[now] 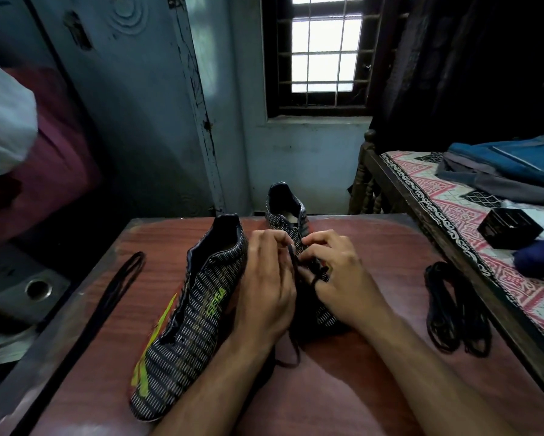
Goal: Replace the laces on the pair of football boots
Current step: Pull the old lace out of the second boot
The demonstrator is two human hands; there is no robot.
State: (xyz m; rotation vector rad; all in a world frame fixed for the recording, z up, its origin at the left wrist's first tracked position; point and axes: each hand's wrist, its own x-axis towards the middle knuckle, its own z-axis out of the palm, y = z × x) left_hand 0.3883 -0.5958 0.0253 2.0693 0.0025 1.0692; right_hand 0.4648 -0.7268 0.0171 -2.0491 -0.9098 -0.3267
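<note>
Two football boots sit on the reddish wooden tabletop [374,357], both black with fine white dashes. The left boot [188,313] has no lace, its eyelet slit gaping, with lime-green lettering and a lime streak along its side; its toe points to about 7 o'clock, its heel to 1 o'clock. The right boot [288,215] lies just beside it, toward 1 o'clock, its middle covered. A black lace [292,262] runs over its eyelets, one end trailing at 6 o'clock. A folded black lace [119,294] lies at 9 o'clock; a coiled black bundle [456,309], probably more laces, at 3 o'clock.
</note>
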